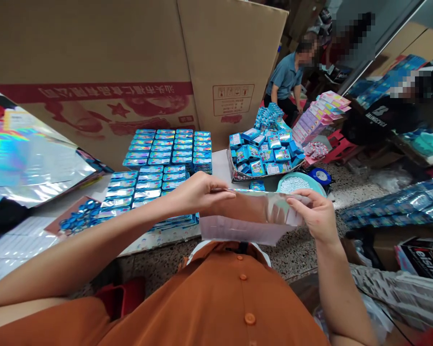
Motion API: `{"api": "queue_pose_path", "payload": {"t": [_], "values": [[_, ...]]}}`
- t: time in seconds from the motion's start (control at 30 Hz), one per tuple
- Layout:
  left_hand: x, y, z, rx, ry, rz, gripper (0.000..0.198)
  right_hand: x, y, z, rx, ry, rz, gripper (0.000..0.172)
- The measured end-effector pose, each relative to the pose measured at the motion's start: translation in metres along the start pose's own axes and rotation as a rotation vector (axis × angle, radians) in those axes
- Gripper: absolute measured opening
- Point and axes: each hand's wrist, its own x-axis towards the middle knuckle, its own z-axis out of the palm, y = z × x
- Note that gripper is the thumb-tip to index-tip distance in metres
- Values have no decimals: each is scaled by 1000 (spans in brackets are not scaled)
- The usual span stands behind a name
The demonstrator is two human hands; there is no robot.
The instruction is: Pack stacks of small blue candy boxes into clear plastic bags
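While blue boxes point(166, 158) lie behind, left hand point(198, 192) and right hand point(315, 216) each pinch the foil bag's point(252, 216) top edge.

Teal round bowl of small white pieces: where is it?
Head view, right of centre: the teal round bowl sits just beyond the right hand pinching the silvery foil bag, before the tray of small blue boxes.

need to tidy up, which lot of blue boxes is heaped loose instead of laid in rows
The small blue boxes behind the teal bowl, beyond the right hand: tumbled at all angles. The flat blue packs on the left lie in neat rows.
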Motion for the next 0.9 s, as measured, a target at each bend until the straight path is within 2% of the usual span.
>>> {"api": "queue_pose_path", "payload": {"t": [0.1, 0.2, 0.37, 0.43, 0.57, 0.63, 0.73, 0.83, 0.9], "values": [[0, -2, 1, -147, 46, 5, 29, 1, 0, -3, 114, 32, 90, 36], [-3, -6, 3, -266, 125, 3, 35, 2, 1, -8, 194, 61, 127, 38], [-7, 0, 18, -285, 264, -51, 27, 0, 12, -14, 181, 52, 111, 45], [-8, 4, 23, -227, 323, 7, 24, -1, 16, -15, 70, 71, 46, 46], [-16, 5, 29, 27, 478, 232, 20, -1, 18, -15, -286, 185, -259, 63], [-23, 1, 31, 112, 444, 349, 23, -2, 16, -17, -360, 218, -395, 55], [-32, -7, 36, 121, 247, 421, 29, -4, 15, -22, -363, 297, -544, 20], [-35, -10, 41, 114, 146, 401, 29, -5, 19, -30, -370, 374, -616, 16], [-32, -7, 44, 121, 178, 407, 29, -6, 21, -34, -396, 385, -630, 14]]}}
